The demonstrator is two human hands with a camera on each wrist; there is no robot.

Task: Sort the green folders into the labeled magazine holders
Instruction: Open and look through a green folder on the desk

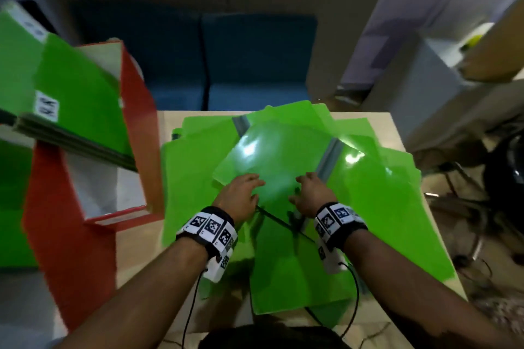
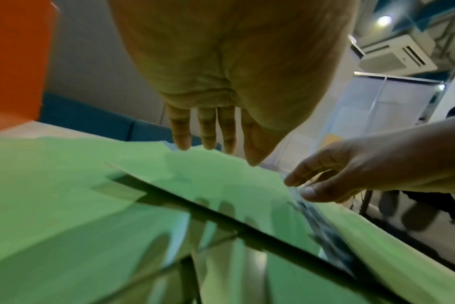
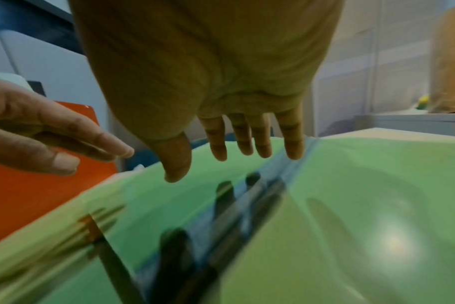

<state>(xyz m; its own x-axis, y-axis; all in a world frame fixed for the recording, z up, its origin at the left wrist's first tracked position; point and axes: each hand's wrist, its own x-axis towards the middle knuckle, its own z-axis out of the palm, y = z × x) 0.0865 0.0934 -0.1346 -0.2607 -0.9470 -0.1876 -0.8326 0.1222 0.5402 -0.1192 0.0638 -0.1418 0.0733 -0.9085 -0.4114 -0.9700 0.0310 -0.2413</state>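
Observation:
Several glossy green folders [image 1: 382, 207] lie fanned out in a loose heap on the pale wooden table [image 1: 395, 129]. The top folder [image 1: 272, 156] lies askew with a grey spine [image 1: 330, 157] along its right side. My left hand [image 1: 249, 190] hovers over its near left edge with straight fingers. My right hand [image 1: 306, 190] hovers by the spine, fingers spread. The wrist views show the left hand [image 2: 216, 144] and the right hand [image 3: 242, 148] just above the folder [image 2: 208, 181], holding nothing. Red magazine holders [image 1: 136, 110] stand at the left; one holds labelled green folders [image 1: 76, 88].
A second red holder [image 1: 56, 235] stands at the near left, with an empty white inside [image 1: 113, 193]. A blue sofa [image 1: 255, 65] lies beyond the table. Chair legs and cables [image 1: 467, 207] crowd the floor on the right. Thin black wrist cables [image 1: 354, 306] trail over the near folders.

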